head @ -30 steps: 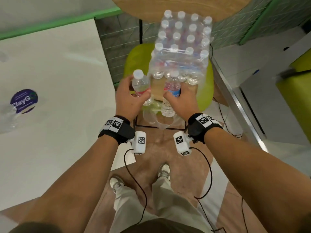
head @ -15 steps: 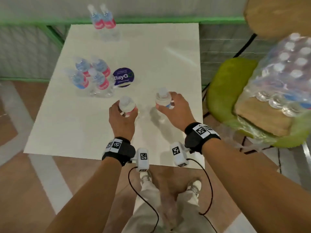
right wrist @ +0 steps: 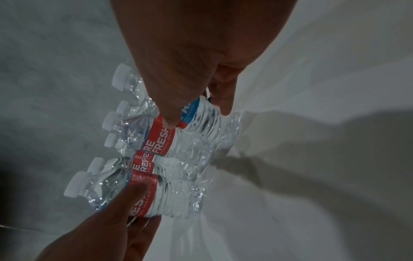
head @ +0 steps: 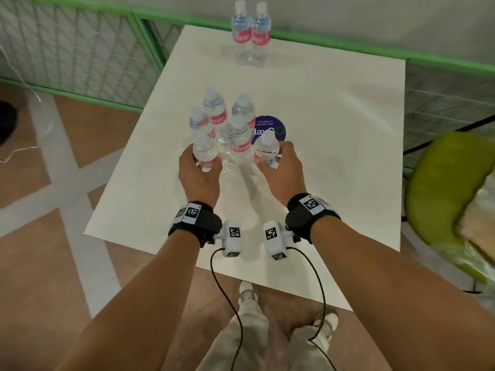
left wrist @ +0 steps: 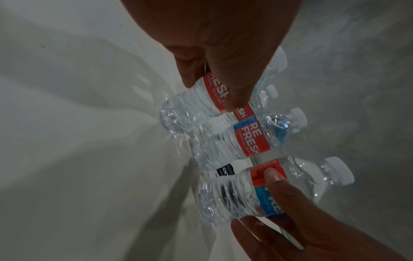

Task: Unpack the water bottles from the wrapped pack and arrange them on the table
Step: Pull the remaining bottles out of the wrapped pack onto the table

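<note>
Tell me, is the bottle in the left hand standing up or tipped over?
Standing up. The bottle in the left hand has its cap on top, base toward the white table.

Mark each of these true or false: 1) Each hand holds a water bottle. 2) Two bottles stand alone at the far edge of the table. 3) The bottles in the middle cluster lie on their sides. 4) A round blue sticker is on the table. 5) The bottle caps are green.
1) True. The left hand grips one bottle and the right hand grips another bottle.
2) True. A pair of bottles stands at the far edge of the table.
3) False. The four bottles in the cluster stand upright.
4) True. The blue sticker lies beside the cluster, partly hidden by bottles.
5) False. The caps are white.
</note>
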A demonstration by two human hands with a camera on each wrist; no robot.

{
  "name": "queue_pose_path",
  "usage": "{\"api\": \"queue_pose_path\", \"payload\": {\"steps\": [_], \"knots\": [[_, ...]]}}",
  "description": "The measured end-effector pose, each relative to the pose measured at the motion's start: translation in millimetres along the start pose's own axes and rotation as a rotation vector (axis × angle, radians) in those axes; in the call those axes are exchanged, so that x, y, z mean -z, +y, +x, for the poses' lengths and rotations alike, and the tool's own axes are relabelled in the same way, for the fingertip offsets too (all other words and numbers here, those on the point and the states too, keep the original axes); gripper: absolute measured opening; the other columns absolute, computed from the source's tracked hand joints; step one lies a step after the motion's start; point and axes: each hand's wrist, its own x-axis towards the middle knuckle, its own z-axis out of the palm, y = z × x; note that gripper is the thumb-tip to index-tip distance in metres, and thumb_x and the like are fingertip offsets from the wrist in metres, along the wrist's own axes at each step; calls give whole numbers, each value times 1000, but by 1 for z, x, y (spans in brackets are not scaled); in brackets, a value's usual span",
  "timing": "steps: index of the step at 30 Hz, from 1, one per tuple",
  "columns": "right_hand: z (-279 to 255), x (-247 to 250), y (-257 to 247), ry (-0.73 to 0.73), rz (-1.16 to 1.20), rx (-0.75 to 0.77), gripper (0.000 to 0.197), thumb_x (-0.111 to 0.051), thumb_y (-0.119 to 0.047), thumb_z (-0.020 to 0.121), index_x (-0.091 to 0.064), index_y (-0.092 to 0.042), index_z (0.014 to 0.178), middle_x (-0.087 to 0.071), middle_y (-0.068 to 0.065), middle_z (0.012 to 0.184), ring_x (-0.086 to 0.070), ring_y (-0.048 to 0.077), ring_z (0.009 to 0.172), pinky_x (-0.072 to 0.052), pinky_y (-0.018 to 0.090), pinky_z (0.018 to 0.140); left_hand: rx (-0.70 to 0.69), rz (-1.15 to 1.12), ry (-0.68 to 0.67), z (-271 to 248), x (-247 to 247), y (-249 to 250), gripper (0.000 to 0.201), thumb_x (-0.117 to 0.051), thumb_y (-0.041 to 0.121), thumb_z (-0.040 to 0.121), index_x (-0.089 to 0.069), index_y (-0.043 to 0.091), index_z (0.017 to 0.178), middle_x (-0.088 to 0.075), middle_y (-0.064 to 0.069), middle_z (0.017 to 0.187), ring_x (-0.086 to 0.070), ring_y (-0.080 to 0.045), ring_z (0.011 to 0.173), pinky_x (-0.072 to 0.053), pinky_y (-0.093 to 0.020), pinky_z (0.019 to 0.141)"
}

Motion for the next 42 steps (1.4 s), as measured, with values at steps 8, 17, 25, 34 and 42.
{"api": "queue_pose_path", "payload": {"steps": [8,17,25,34,42], "knots": [[15,-5,-10,-36,21,8,53,-74,-36,86,-49,-19,129,-59,-15,114,-58,4,101,-45,12,85,24,-41,-42,14,3,-5,57,-81,33,78,-54,24,127,-60,6,122,-61,-8,109,-54,-23,89],[-19,78,16,-90,-42,-162,35,-71,-47,79,-65,-27,107,-69,-4,95,-68,15,89,-57,38,87,278,217,-221,-69,-34,-2,34,-73,42,82,-60,17,101,-67,-2,97,-67,-20,88,-56,-37,79],[-96,249,79,110,-23,-273,16,-59,-28,92,-69,-16,90,-72,3,82,-69,14,69,-56,28,62,11,192,-861,-203,-172,84,16,-62,35,90,-69,20,89,-74,3,85,-73,-10,74,-62,-40,76],[-165,444,184,507,-338,-382,32,-51,-31,90,-68,-16,114,-70,8,108,-69,25,89,-56,40,85,-540,325,-1376,-362,-338,176,43,-56,22,98,-52,19,141,-60,-2,135,-62,-14,98,-44,-21,83],[-153,504,227,417,-402,-286,53,-54,-24,94,-38,-10,143,-42,12,140,-55,32,116,-49,42,92,-643,436,-1200,-392,-453,207,52,-64,28,86,-50,16,134,-55,-5,134,-55,-25,122,-47,-42,102]]}}
